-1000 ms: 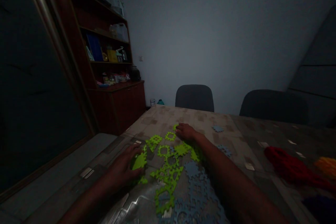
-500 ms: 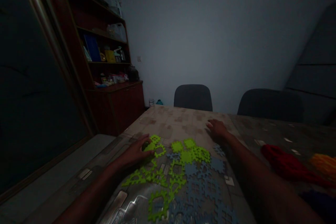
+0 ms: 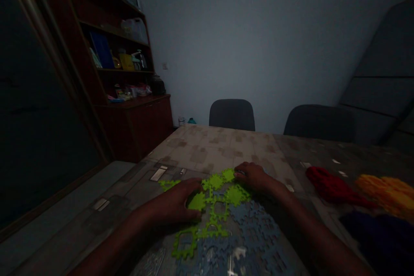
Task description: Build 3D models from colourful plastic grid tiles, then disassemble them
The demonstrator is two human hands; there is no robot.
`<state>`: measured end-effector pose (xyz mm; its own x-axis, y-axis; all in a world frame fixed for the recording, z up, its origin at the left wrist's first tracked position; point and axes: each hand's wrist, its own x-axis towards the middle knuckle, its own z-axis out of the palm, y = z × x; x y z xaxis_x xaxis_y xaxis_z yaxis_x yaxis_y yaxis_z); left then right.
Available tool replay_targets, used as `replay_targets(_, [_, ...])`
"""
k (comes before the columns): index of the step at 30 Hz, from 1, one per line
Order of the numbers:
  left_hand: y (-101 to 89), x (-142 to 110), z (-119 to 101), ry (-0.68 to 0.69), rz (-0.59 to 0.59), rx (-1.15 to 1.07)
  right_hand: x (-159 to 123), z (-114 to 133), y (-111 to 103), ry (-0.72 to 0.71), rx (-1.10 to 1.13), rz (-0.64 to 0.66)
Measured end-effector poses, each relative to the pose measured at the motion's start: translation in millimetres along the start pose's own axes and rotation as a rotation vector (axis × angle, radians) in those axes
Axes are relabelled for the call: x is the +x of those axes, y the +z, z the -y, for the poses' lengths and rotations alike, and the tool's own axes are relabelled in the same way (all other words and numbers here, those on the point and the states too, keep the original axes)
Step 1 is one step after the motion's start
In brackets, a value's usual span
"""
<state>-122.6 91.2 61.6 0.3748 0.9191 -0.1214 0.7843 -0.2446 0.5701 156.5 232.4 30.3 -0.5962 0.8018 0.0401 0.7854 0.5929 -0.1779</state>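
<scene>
Flat bright-green interlocking puzzle pieces with toothed edges lie in a loose heap on the table, several of them frames with open centres. Grey-blue pieces of the same kind spread nearer to me and to the right. My left hand rests at the heap's left side, thumb and fingers apart and curved around a green piece without a visible grip. At the heap's far right edge is my right hand, palm down, its fingertips against green pieces; its fingers are loosely bent and apart.
The patterned tabletop has a clear glossy cover. To the right lie red pieces, orange pieces and a dark blue heap. Two chairs stand behind the table. A wooden cabinet is at the left.
My left hand has moved right and nearer, pushing green pieces inward. My right hand has come left and down to the heap's edge. The green pieces sit closer together; the view has shifted slightly.
</scene>
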Motion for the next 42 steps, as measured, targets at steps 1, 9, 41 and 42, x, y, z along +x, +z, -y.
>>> replay_targets(1, [2.0, -7.6, -3.3, -0.016, -0.004, 0.017, -7.0, 4.3, -5.0, 0.003, 0.003, -0.004])
replay_targets(9, [40.0, -64.8, -12.8, -0.119, -0.064, 0.039, -55.3, 47.7, -8.9, -0.075, 0.035, 0.023])
replay_targets(41, [49.2, -67.9, -21.7, 0.148, -0.228, 0.091, -125.0, 118.7, 2.2, 0.053, 0.633, -0.137])
replay_targets(42, [53.2, -68.0, -24.8, 0.156, -0.203, 0.112, -124.0, 111.5, 2.3, 0.056, 0.613, -0.137])
